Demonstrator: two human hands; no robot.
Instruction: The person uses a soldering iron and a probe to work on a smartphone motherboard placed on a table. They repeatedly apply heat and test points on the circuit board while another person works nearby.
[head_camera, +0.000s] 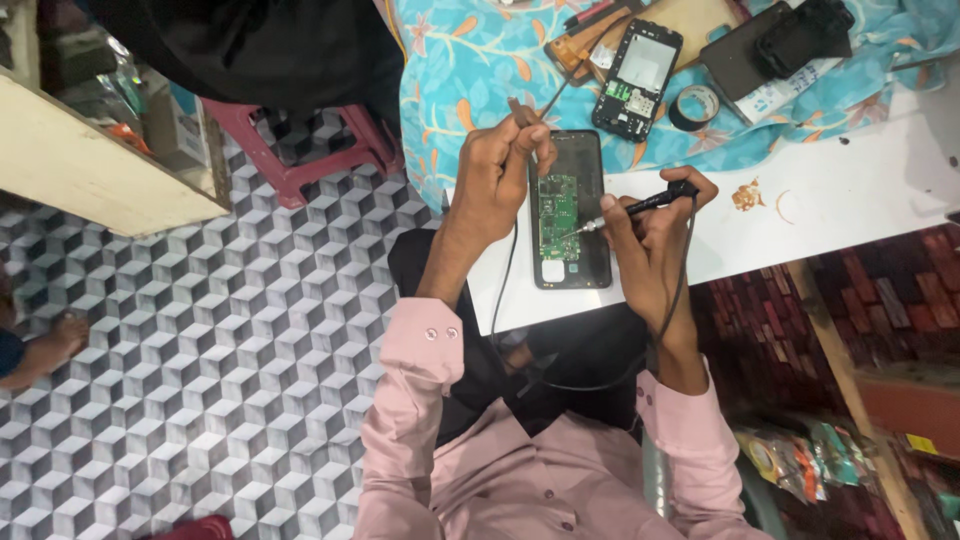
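Observation:
An opened black phone (570, 212) lies on the white tabletop (850, 200), its green circuit board (558, 215) exposed. My right hand (650, 240) grips a black soldering iron (640, 208) whose metal tip touches the board near the phone's right edge. My left hand (497, 178) is closed on thin brown tweezers (522, 112) just left of the phone's top end. A black cable runs from the iron down past my right wrist.
A second opened phone (637, 80), a roll of black tape (693, 106), a black device (800, 38) and a wooden board lie on the blue floral cloth (470, 50). A red stool (300, 150) stands on the patterned floor. Another person's foot (55, 345) is far left.

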